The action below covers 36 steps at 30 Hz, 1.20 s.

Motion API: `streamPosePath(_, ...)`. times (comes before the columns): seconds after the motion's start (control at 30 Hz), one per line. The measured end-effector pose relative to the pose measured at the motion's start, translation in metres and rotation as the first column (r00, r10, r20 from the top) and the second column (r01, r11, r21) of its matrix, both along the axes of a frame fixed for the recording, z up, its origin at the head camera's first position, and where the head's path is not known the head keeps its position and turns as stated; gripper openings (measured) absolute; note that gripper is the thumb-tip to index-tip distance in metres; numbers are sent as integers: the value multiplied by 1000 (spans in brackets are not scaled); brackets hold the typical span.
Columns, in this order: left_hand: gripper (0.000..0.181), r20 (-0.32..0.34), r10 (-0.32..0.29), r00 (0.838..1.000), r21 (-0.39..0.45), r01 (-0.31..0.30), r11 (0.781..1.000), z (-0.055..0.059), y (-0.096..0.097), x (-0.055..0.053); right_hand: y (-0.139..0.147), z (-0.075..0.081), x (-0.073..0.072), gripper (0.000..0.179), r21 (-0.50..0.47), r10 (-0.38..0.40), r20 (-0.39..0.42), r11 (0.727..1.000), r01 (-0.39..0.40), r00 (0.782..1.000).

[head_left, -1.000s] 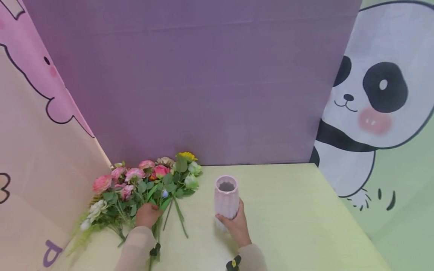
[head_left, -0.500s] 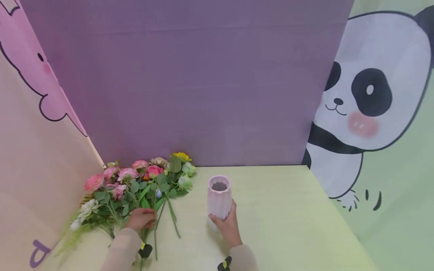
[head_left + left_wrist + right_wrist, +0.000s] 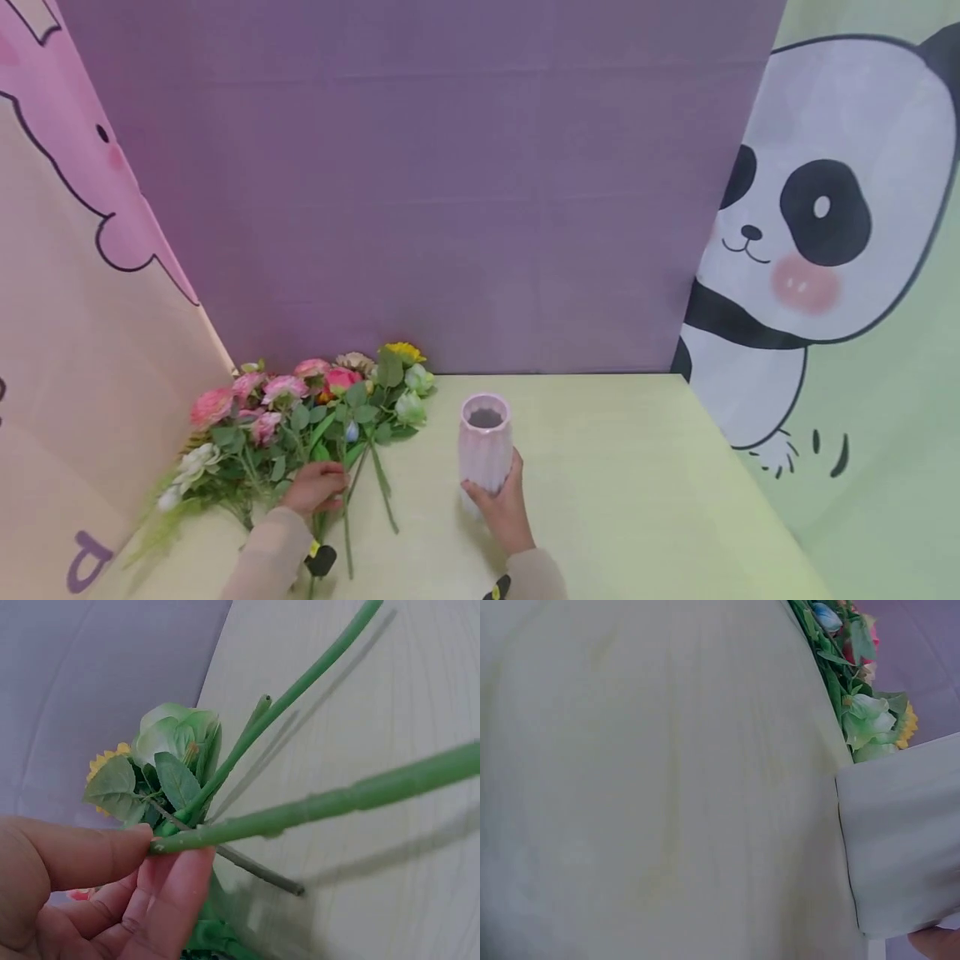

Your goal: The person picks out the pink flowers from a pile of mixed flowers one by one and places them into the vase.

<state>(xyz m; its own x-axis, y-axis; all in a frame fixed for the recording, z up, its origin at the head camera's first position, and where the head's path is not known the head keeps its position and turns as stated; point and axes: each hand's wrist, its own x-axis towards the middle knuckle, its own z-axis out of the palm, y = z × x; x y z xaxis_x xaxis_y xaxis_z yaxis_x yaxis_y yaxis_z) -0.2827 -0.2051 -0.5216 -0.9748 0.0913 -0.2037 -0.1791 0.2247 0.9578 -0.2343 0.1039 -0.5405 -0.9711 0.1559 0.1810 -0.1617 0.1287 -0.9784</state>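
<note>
In the left wrist view, my left hand (image 3: 313,490) pinches a thick green flower stem (image 3: 322,810) between thumb and fingers. Which bloom the stem belongs to cannot be told. This hand is at the near side of a spread of artificial flowers (image 3: 285,387): pink, white, pale green and yellow heads among leaves. My right hand (image 3: 506,508) grips a ribbed pale pink vase (image 3: 486,454), thumb on the near side. The vase is upright, and only a dark opening shows inside. In the right wrist view the vase (image 3: 904,840) hides most of that hand.
The pale wooden table (image 3: 615,467) extends right of the vase. Several loose stems (image 3: 384,492) jut toward me between flowers and vase. A purple backdrop (image 3: 450,208) stands behind, with a panda-print wall (image 3: 825,208) at right and a pink-figured wall (image 3: 67,333) at left.
My left hand has turned from reaching down into the stems to pinching one stem by thumb and fingers. The right hand keeps its grip on the vase. The head view has shifted slightly.
</note>
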Motion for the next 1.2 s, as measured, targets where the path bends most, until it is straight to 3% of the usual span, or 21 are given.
streamPosePath(0.03, 42, 12, 26, 1000, -31, -26, 999, 7, 5, 3, 1, 0, 0, 91, 0, 2, 0, 1000, -2, 1000)
streamPosePath(0.23, 37, -27, 78, 997, -74, -80, 994, 23, 18, 9, 1, 0, 2, 90, 10, 3, 13, 1000, -3, 1000)
streamPosePath(0.43, 35, -91, 100, 991, -33, -104, 994, 37, 36, 17, -3, 8, 6, 88, -10, 8, 28, 1000, -8, 1000)
streamPosePath(0.67, 33, -131, 114, 985, 21, -112, 993, 49, 56, 15, -2, 24, 13, 86, -11, 31, 10, 999, -31, 999)
streamPosePath(0.97, 33, -177, 136, 975, 60, -127, 990, 71, 66, 19, 1, 0, 0, 88, -3, 36, -6, 999, -36, 999)
streamPosePath(1.2, 32, -223, 143, 964, 85, -127, 988, 88, 72, 21, 3, 1, 1, 88, 10, 33, 16, 999, -33, 999)
